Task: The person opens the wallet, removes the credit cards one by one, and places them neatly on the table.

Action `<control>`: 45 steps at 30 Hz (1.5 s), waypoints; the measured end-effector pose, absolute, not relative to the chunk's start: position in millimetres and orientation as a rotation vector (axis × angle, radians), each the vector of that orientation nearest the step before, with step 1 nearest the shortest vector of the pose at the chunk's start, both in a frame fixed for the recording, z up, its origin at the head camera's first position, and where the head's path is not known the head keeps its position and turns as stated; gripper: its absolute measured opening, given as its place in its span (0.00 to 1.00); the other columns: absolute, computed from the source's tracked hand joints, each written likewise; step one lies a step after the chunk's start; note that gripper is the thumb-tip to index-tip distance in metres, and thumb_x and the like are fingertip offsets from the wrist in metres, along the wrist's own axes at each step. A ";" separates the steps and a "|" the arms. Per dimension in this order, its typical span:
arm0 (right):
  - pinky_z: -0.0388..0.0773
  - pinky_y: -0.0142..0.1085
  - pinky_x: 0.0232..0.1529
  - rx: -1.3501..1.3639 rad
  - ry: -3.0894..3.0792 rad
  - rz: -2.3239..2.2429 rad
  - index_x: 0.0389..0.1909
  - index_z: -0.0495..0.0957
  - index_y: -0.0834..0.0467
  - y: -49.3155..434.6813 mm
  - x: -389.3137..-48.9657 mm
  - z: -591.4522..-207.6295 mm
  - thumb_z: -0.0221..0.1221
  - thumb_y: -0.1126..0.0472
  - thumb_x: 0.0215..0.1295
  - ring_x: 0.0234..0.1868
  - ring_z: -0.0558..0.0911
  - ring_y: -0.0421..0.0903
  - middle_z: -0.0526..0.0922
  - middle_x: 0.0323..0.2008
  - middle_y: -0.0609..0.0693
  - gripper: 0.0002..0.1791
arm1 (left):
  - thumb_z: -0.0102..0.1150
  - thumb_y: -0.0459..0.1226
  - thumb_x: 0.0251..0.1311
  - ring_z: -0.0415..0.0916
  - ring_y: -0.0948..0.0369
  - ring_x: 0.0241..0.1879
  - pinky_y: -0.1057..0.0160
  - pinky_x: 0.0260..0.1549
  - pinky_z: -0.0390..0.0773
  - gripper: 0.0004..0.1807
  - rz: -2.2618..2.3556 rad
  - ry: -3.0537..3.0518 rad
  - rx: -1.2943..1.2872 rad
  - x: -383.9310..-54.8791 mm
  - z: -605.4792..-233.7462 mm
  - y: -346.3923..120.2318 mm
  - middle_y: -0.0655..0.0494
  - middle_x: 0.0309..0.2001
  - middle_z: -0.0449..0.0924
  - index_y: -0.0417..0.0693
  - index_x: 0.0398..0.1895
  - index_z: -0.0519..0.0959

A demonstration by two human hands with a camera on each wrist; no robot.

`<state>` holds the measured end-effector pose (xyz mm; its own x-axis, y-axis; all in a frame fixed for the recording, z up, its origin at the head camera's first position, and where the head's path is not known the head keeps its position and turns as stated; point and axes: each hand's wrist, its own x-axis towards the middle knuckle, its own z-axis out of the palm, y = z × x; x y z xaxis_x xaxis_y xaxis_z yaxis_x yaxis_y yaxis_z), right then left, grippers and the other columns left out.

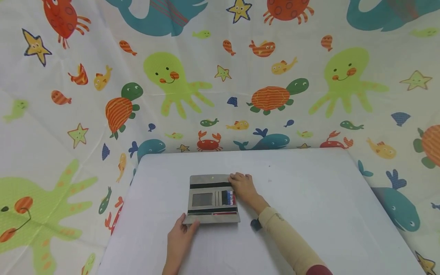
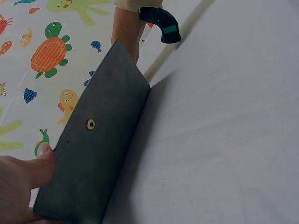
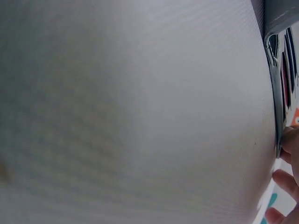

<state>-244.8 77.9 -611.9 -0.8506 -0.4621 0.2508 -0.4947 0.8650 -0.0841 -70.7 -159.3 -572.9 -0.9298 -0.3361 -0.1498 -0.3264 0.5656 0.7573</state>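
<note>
A grey wallet (image 1: 206,196) lies unfolded on the white table, its inner side up. Inside are a dark window pocket and card slots with colourful cards (image 1: 231,198). Its lower flap (image 1: 209,219) is tilted up, and the outer face with a round metal snap (image 2: 90,124) shows in the left wrist view. At the flap's left corner, my left hand (image 1: 181,235) pinches it, thumb on the outer face. My right hand (image 1: 245,188) grips the upper right corner; in the right wrist view its fingers (image 3: 290,142) are partly cut off by the frame edge.
The white table (image 1: 309,202) reaches to a back and side cloth (image 1: 213,46) printed with sea animals. A dark wrist device (image 1: 256,224) sits by the right sleeve (image 1: 285,236), close to the tabletop.
</note>
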 end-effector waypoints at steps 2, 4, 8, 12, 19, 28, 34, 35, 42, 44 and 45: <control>0.76 0.57 0.60 0.730 -2.843 0.231 0.61 0.80 0.52 77.5 -244.4 -608.6 0.60 0.60 0.70 0.63 0.78 0.49 0.82 0.61 0.48 0.19 | 0.65 0.60 0.59 0.72 0.39 0.65 0.44 0.63 0.74 0.48 -1.306 -2.804 0.591 -68.8 -573.0 -161.6 0.31 0.65 0.72 0.30 0.69 0.67; 0.76 0.57 0.60 0.726 -2.858 0.243 0.61 0.80 0.53 76.7 -244.4 -606.6 0.59 0.60 0.71 0.63 0.78 0.49 0.82 0.61 0.48 0.19 | 0.67 0.60 0.56 0.70 0.39 0.66 0.44 0.64 0.73 0.49 -1.285 -2.844 0.608 -67.0 -573.4 -162.9 0.32 0.66 0.72 0.31 0.69 0.68; 0.75 0.57 0.61 0.708 -2.890 0.262 0.61 0.79 0.53 74.7 -243.3 -604.8 0.57 0.60 0.73 0.64 0.77 0.51 0.81 0.62 0.50 0.18 | 0.72 0.59 0.51 0.68 0.36 0.67 0.40 0.65 0.71 0.52 -1.246 -2.915 0.651 -63.9 -575.8 -161.6 0.31 0.66 0.71 0.31 0.69 0.67; 0.74 0.57 0.63 0.682 -2.928 0.264 0.63 0.78 0.53 73.2 -242.0 -605.4 0.56 0.60 0.73 0.66 0.76 0.51 0.80 0.64 0.50 0.19 | 0.73 0.58 0.49 0.66 0.35 0.68 0.39 0.66 0.68 0.54 -1.230 -2.950 0.680 -61.5 -581.7 -157.3 0.30 0.68 0.69 0.30 0.70 0.65; 0.73 0.57 0.63 0.665 -2.954 0.269 0.64 0.77 0.53 71.9 -240.4 -607.2 0.56 0.62 0.73 0.67 0.75 0.50 0.79 0.65 0.50 0.20 | 0.70 0.57 0.55 0.60 0.28 0.69 0.32 0.66 0.63 0.52 -1.143 -3.006 0.649 -54.1 -591.4 -151.3 0.26 0.70 0.63 0.30 0.72 0.62; 0.73 0.57 0.63 0.663 -2.957 0.338 0.63 0.77 0.53 73.7 -239.0 -604.3 0.54 0.61 0.74 0.66 0.76 0.49 0.79 0.64 0.50 0.19 | 0.68 0.52 0.58 0.55 0.29 0.72 0.32 0.68 0.61 0.50 -1.031 -3.047 0.574 -45.1 -597.4 -143.9 0.26 0.73 0.57 0.30 0.73 0.58; 0.74 0.57 0.61 0.685 -2.959 0.319 0.64 0.76 0.54 74.9 -237.3 -604.5 0.56 0.60 0.74 0.66 0.75 0.50 0.79 0.65 0.50 0.20 | 0.69 0.51 0.57 0.54 0.30 0.72 0.33 0.66 0.63 0.50 -0.930 -3.068 0.548 -41.9 -599.6 -135.6 0.27 0.74 0.55 0.28 0.73 0.59; 0.74 0.57 0.61 0.685 -2.961 0.314 0.65 0.76 0.54 74.8 -237.2 -605.1 0.56 0.59 0.74 0.66 0.75 0.50 0.78 0.65 0.50 0.20 | 0.69 0.52 0.57 0.54 0.30 0.73 0.33 0.67 0.63 0.51 -0.919 -3.072 0.549 -42.4 -600.8 -134.6 0.27 0.74 0.55 0.28 0.73 0.59; 0.72 0.60 0.63 0.691 -2.991 0.359 0.68 0.72 0.57 73.0 -235.3 -609.7 0.55 0.56 0.75 0.70 0.72 0.53 0.74 0.68 0.53 0.23 | 0.68 0.54 0.57 0.51 0.32 0.74 0.35 0.70 0.59 0.52 -0.832 -3.081 0.485 -44.3 -610.3 -131.0 0.27 0.75 0.52 0.24 0.71 0.59; 0.71 0.60 0.64 0.679 -3.000 0.374 0.68 0.72 0.57 72.5 -235.0 -609.3 0.54 0.56 0.76 0.70 0.71 0.54 0.74 0.69 0.53 0.23 | 0.69 0.53 0.57 0.51 0.32 0.74 0.35 0.71 0.58 0.52 -0.838 -3.075 0.478 -44.9 -609.7 -130.2 0.25 0.75 0.52 0.22 0.70 0.60; 0.70 0.60 0.64 0.672 -2.999 0.380 0.68 0.72 0.57 72.5 -235.0 -609.0 0.53 0.55 0.76 0.71 0.71 0.53 0.73 0.69 0.53 0.23 | 0.68 0.53 0.57 0.51 0.31 0.74 0.35 0.71 0.58 0.52 -0.838 -3.076 0.475 -45.2 -608.4 -130.0 0.25 0.74 0.52 0.22 0.70 0.60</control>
<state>-235.0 72.5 -609.0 -0.9048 -0.4146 0.0969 -0.4257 0.8758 -0.2275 -45.2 -130.0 -608.4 -0.9534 -0.2596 -0.1540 -0.3019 0.8217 0.4833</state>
